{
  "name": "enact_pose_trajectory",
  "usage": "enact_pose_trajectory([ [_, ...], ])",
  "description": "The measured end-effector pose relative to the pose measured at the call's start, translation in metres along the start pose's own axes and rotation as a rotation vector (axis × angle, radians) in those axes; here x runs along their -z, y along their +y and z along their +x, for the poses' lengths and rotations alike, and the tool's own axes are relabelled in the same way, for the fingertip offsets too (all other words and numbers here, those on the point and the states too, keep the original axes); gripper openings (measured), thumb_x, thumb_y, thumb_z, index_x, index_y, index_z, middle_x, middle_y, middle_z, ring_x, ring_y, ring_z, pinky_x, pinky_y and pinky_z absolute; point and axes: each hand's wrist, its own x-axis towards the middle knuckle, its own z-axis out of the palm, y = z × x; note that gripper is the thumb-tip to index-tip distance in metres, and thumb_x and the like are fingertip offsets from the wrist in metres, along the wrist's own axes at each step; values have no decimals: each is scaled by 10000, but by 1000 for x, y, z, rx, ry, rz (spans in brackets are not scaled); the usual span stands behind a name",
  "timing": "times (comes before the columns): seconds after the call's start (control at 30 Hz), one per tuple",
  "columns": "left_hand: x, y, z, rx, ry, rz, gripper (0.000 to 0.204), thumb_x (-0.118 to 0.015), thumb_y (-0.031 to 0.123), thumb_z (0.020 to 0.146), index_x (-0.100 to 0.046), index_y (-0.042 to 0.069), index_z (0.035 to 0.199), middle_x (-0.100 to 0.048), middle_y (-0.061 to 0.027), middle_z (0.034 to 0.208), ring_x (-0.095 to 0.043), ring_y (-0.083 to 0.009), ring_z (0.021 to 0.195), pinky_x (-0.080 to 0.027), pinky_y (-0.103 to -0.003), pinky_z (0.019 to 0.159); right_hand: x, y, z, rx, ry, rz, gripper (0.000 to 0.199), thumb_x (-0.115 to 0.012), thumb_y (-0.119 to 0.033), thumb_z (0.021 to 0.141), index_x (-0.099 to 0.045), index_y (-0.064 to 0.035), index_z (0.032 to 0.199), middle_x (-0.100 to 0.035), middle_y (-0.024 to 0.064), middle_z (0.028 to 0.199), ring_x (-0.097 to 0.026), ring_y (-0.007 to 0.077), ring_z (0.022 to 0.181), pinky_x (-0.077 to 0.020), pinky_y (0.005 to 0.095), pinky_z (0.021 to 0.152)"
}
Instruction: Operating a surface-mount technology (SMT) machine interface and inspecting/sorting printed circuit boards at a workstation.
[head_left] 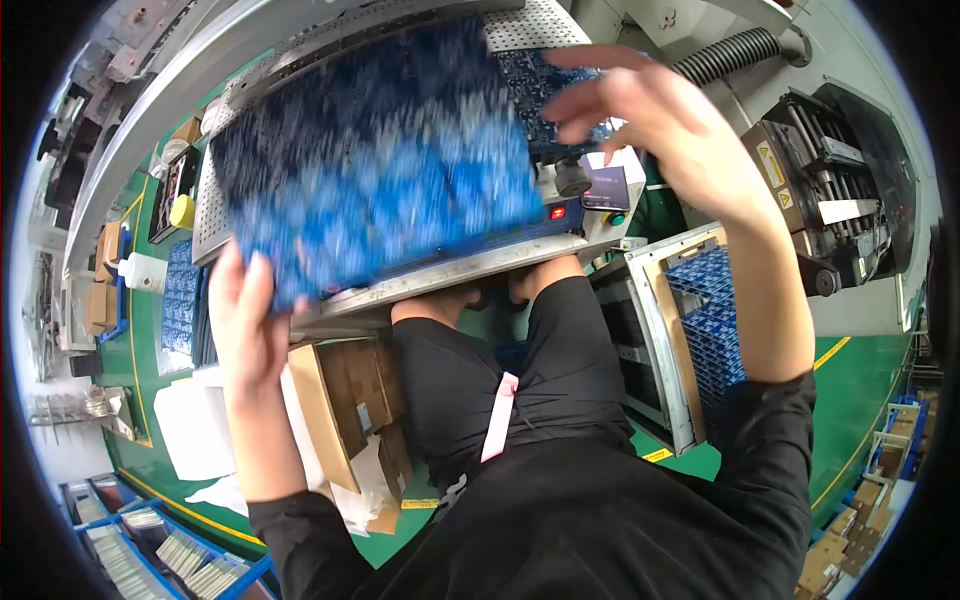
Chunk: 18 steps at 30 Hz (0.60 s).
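Note:
A large blue circuit board panel [400,190], smeared by motion, is tilted above the bench in front of me. My left hand [245,325] grips it at its lower left corner, thumb and fingers closed on the edge. To the right of the panel, my right hand [670,130] is raised with its fingers apart and nothing seen in them. Below those fingers, a darker blue circuit board [530,95] lies partly hidden behind the panel and the hand.
A phone [605,190] lies beside a black knob [573,178] at the bench's right end. A metal rack [660,340] of blue boards stands to my right. Below the bench on the left is an open cardboard box [330,410]. A white bottle [143,272] sits farther left.

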Motion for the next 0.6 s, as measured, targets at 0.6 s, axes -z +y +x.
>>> enact_pose_trajectory([
  [0.6, 25, -4, 195, -610, 248, 1351, 553, -737, 494, 830, -513, 8, 692, -595, -137, 778, -563, -305, 775, -448, -404, 758, -33, 79, 193, -248, -132, -667, 829, -653, -684, 804, -622, 38, 1210, -705, 130, 752, -670, 176, 568, -565, 280, 681],
])
